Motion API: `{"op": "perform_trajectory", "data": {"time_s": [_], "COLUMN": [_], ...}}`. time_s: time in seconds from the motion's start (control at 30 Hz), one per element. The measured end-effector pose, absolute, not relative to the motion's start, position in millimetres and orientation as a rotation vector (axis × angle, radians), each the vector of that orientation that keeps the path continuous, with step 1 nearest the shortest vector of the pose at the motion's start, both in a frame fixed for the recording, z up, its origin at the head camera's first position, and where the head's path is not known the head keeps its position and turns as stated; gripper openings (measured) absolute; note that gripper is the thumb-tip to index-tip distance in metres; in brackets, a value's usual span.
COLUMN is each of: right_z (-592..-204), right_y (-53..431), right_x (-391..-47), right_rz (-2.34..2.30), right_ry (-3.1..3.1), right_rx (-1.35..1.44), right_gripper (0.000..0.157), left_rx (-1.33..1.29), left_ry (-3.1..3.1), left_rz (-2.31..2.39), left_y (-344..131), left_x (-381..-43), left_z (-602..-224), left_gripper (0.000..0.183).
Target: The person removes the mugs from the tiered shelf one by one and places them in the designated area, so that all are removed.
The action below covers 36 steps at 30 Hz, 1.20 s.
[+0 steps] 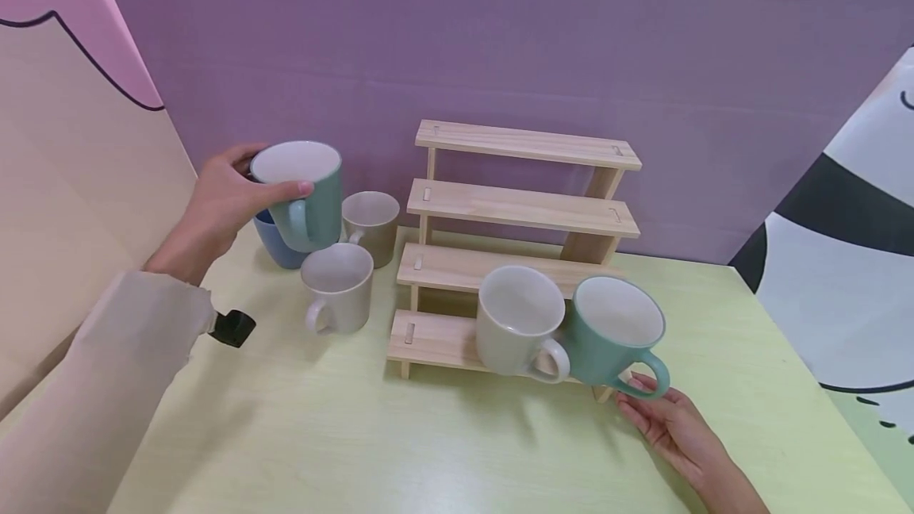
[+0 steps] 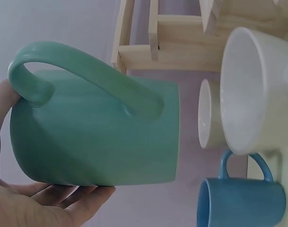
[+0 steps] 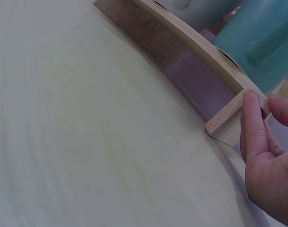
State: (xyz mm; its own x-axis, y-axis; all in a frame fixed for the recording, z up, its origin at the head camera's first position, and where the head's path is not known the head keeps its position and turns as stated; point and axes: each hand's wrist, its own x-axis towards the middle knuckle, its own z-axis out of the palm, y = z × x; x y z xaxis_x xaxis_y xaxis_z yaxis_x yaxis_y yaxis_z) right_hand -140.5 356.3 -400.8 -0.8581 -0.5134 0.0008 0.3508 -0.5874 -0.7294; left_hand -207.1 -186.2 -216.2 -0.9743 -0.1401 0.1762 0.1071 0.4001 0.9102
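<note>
My left hand grips a teal mug by its body and rim, thumb near the handle, and holds it up above the other mugs. Behind and below it a blue mug is partly hidden. My right hand pinches the right end of the lowest plank of a stepped wooden rack, with the thumb at the plank's end and fingers beneath. On that plank, a white mug and a second teal mug stand side by side, their handles toward the front right.
Left of the rack, a white mug and a beige mug stand on the pale table. A purple backdrop rises close behind the rack. Printed panels flank the table at left and right.
</note>
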Motion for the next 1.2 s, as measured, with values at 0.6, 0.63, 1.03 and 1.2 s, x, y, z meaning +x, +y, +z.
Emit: {"op": "perform_trajectory", "data": {"time_s": [0.6, 0.63, 1.03, 1.2], "right_z": [-401.3, -401.2, -400.5, -400.1], "right_y": [357.6, 357.7, 357.1, 356.3], "right_x": [-140.3, -140.3, -140.2, -139.8], "right_rz": [-2.401, -2.402, -2.404, -2.402], "right_ry": [1.035, 1.032, 1.012, 1.018], "right_rx": [-0.296, -0.296, -0.308, -0.303], "right_gripper": [0.038, 0.038, 0.039, 0.039], "left_rx": [0.069, 0.067, 0.103, 0.113], "left_ry": [-2.418, -2.414, -2.423, -2.436], "left_rz": [-1.535, -1.533, -1.493, -1.496], "left_y": [-218.2, -219.6, -233.3, -236.5], "left_x": [-195.1, -194.6, -190.7, -188.8], "left_z": [-239.1, -240.7, -265.6, -277.9], "left_gripper": [0.078, 0.077, 0.075, 0.079]}}
